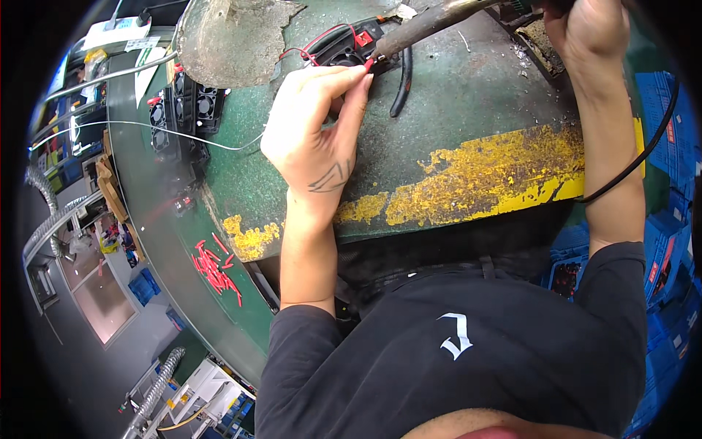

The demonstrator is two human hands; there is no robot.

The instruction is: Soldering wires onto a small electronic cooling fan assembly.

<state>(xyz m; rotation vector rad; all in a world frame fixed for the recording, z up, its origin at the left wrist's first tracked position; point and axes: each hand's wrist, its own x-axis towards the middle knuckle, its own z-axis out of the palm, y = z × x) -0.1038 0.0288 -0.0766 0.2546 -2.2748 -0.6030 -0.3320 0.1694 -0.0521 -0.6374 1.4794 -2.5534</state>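
Closest in, a dark shirt [453, 358] with a pale mark on the chest, both forearms reaching past it over the green desk [468, 95]. Along the desk's near edge runs a yellow strip [504, 172], worn and flaking, and a black cord [654, 143] loops by the right forearm.

Now the hands, and they're well apart! The left hand [311, 135] has thumb and forefinger pinched on a small red tube [368, 64], right there at the near side of a black fan unit [342, 53] lying on the desk. A black cable [402, 91] lies beside it, and thin red wires [316, 55] run at its left.

In from the upper right comes a brown, stained barrel [435, 26], its end just beside those pinched fingertips. The right hand [596, 33] is up at the top edge, fingers bent; the frame cuts it off, so I can't tell what it grips.

Off to the left, a mottled grey sheet [234, 44], and on the neighbouring green surface, more fans [183, 110] and a scattered pile of red pieces [212, 271]. Blue crates [665, 256] crowd the right side. Farther out on the left, a ribbed silver duct [157, 388].
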